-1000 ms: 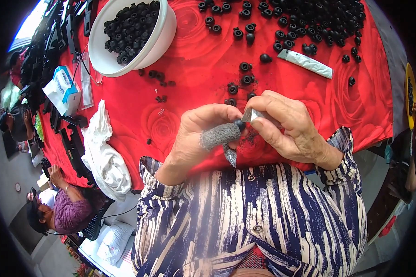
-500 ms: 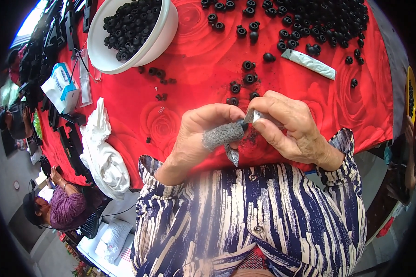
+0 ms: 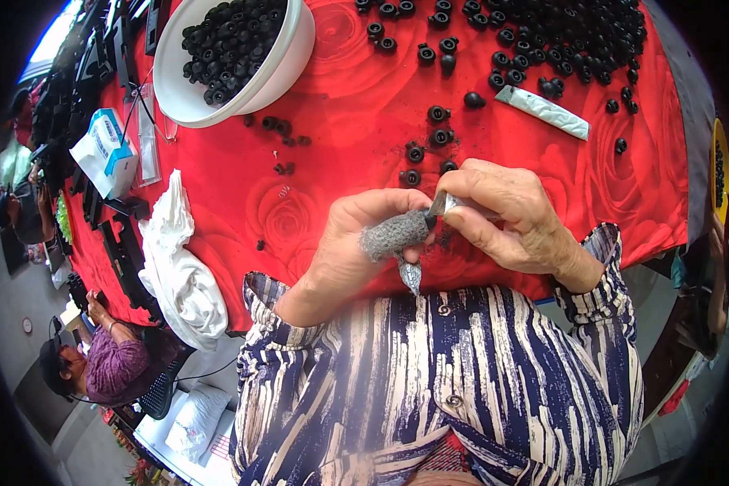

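Observation:
Between my left hand's (image 3: pixel 340 235) thumb and fingers is a small black part (image 3: pixel 430 219), mostly hidden by the fingers. A fuzzy grey mesh tube (image 3: pixel 393 236) runs along that hand's fingers; whether it is worn or held I cannot tell. Below it hangs a pointed, crinkled silvery wrapping (image 3: pixel 411 277). My right hand (image 3: pixel 510 223) pinches a small metal blade (image 3: pixel 438 202), its grip wrapped in something silvery white. The blade's edge meets the black part. Just beyond my hands, several round black parts (image 3: pixel 440 138) lie among dark crumbs on the red rose-patterned cloth (image 3: pixel 348 146).
A white bowl (image 3: pixel 292 57) of black parts stands at the far left, a large pile of them (image 3: pixel 583 40) at the far right. Nearby lies a flat silvery strip (image 3: pixel 543 112). On the left are a white cloth (image 3: pixel 188 283), a tissue box (image 3: pixel 109 154) and a seated person (image 3: pixel 121 360).
My hands stay together, the blade still at the black part. The grey tube and the left fingers have turned slightly. The view has shifted a little.

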Demonstrator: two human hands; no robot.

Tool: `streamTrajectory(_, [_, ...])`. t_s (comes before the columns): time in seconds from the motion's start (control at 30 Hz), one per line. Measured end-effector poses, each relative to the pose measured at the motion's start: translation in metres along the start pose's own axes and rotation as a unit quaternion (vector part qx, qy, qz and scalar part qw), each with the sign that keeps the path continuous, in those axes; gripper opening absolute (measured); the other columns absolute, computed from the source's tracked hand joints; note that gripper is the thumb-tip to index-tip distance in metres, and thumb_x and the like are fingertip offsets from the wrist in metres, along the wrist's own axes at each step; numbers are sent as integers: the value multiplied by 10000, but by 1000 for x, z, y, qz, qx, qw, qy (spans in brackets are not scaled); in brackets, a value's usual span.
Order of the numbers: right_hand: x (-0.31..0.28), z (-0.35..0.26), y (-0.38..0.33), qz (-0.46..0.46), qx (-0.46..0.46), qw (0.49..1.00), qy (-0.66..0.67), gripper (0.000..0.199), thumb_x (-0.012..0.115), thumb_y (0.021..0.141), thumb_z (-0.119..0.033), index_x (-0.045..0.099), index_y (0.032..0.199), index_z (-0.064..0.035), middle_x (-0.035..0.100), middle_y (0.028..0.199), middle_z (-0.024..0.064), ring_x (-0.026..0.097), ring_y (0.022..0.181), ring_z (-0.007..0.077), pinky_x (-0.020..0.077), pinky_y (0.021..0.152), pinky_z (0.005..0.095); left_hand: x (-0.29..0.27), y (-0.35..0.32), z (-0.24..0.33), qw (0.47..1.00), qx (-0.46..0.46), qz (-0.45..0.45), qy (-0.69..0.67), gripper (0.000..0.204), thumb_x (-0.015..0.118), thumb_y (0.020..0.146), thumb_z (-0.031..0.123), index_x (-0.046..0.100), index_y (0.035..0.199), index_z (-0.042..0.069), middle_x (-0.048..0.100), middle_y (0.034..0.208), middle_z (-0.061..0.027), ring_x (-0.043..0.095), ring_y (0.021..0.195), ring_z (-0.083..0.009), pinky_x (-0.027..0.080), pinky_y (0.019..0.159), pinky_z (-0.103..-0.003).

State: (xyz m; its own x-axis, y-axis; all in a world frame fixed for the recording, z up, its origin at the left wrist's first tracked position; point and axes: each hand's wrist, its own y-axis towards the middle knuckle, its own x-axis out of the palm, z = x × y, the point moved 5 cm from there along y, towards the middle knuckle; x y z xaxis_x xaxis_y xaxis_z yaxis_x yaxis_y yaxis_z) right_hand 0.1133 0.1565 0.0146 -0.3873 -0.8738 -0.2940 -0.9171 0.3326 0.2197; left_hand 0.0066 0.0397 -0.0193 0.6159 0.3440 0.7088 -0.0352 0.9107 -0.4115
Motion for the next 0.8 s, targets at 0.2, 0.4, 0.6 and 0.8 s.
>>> streamTrajectory(0.2, [10,-7,2,-46,-34,998,-8,144,618,781,-15,580,909,42,515,677,101,501,547,222,390,488,319,-5,0,2,999,34,19,-26,240,593,867,82,599,1081,-26,636,881,-102,593,683,-118,484,618,-206])
streamTrajectory(0.4, [-10,-1,-1,9,12,999,50,178,595,820,-101,580,945,24,518,725,67,468,548,135,343,474,265,-11,2,12,998,53,23,-22,215,609,861,101,616,1045,-11,639,821,-87,590,670,-119,486,597,-227])
streamTrajectory(0.6, [-6,-21,0,43,-66,997,-23,290,660,739,-28,598,1020,13,533,696,59,502,539,150,379,464,275,5,1,2,999,-17,-27,-34,222,609,861,122,597,1039,-11,643,866,-95,608,707,-126,482,602,-211])
streamTrajectory(0.8, [3,-25,-5,59,-156,982,-94,432,685,628,2,590,1049,24,534,674,75,538,541,211,414,466,313,9,2,-11,996,-55,-1,-77,200,583,879,134,605,1018,-8,647,879,-69,608,716,-106,482,609,-206])
